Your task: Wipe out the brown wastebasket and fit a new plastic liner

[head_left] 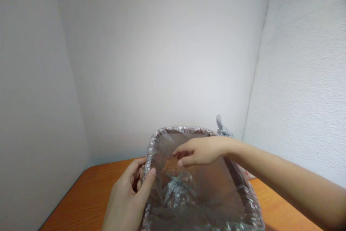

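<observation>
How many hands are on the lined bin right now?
2: the left hand grips the bin's left rim; the right hand reaches over the opening, fingers in the plastic liner.

Single head cam, looking forward and slightly down into a white-walled corner, sitting close over the clear-plastic-lined brown bin (243, 187) on the orange wooden table (89, 195); no second view overlapping
</observation>
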Motion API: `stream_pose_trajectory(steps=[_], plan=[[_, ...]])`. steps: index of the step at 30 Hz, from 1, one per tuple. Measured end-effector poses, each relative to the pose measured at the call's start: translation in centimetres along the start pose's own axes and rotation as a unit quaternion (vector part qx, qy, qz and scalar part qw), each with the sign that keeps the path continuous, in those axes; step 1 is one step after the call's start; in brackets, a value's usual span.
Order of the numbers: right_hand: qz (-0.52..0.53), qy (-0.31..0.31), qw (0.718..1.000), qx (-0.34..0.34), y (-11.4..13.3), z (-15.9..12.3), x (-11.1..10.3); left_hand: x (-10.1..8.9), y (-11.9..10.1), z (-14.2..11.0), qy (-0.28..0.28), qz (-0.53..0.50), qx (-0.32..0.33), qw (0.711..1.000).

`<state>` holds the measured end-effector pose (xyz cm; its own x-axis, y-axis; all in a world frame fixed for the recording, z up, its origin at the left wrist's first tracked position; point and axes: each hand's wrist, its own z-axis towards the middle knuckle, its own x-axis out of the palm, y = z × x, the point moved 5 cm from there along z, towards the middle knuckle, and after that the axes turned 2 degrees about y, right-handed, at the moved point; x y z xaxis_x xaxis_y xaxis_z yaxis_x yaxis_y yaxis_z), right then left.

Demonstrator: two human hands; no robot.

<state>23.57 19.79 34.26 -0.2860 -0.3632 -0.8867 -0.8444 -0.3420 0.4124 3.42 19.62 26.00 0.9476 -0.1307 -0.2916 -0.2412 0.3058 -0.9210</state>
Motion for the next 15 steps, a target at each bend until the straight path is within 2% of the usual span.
stream_pose_trajectory(steps=[1,3,5,7,9,10,15], plan=[[0.033,-0.047,0.998,-0.026,0.1,-1.8,-0.8,-0.1,0.1,0.5,0.002,-0.008,-0.001,1.0],[0.121,-0.198,0.971,-0.061,-1.1,-5.6,-2.4,-0.3,0.2,1.8,0.008,-0.024,0.0,1.0],[0.211,-0.354,0.909,-0.068,-4.0,-9.2,-3.1,-0.4,0.1,3.3,0.014,-0.037,0.007,0.999],[0.296,-0.456,0.837,-0.055,-7.6,-11.7,-2.4,-0.3,-0.3,4.9,0.021,-0.04,0.007,0.999],[0.367,-0.484,0.793,-0.031,-10.9,-12.5,-0.7,-0.2,-0.7,6.3,0.027,-0.041,-0.001,0.999],[0.394,-0.477,0.785,-0.016,-12.3,-12.3,0.4,-0.1,-0.9,6.9,0.027,-0.04,-0.004,0.999],[0.448,-0.412,0.792,0.05,-16.1,-10.0,5.8,0.0,-1.2,9.0,0.016,-0.03,-0.023,0.999]])
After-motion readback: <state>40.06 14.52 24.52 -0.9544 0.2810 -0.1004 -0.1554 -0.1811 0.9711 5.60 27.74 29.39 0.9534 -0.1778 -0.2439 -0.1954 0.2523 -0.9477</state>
